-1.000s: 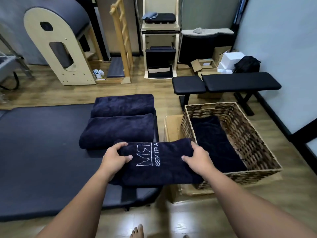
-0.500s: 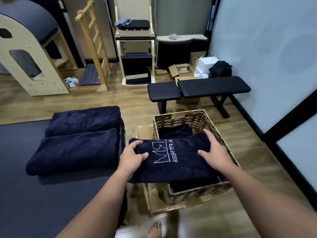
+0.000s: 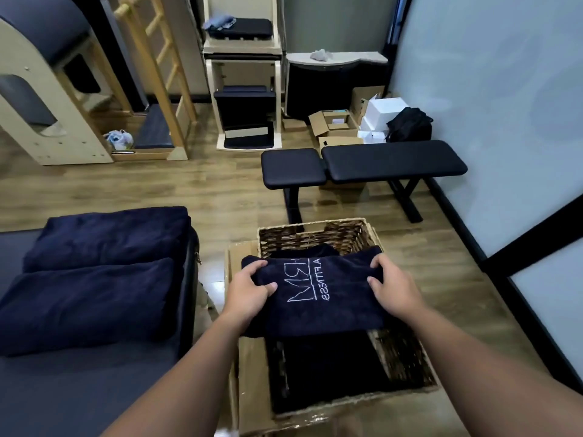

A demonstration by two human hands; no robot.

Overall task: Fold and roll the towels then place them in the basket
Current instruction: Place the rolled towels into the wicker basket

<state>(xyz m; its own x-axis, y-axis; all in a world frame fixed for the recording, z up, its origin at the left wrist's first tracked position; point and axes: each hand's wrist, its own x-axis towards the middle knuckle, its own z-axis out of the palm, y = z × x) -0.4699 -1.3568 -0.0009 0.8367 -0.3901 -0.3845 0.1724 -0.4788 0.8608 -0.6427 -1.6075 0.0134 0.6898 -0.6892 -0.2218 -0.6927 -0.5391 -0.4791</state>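
Note:
A rolled navy towel (image 3: 318,307) with white embroidered lettering hangs above the wicker basket (image 3: 407,357). My left hand (image 3: 249,294) grips its left end and my right hand (image 3: 392,287) grips its right end. A dark towel (image 3: 328,370) lies inside the basket, partly hidden under the held one. Two more rolled navy towels (image 3: 94,269) sit side by side on the dark padded mat (image 3: 79,389) to the left.
The basket stands on flattened cardboard (image 3: 249,383) on the wooden floor. A black padded bench (image 3: 362,165) is just behind it. Cardboard boxes (image 3: 334,124), a black bag and wooden exercise frames stand at the back. A wall runs along the right.
Both hands carried the rolled towel rightward, from over the mat's edge to above the basket. The view turned right with it.

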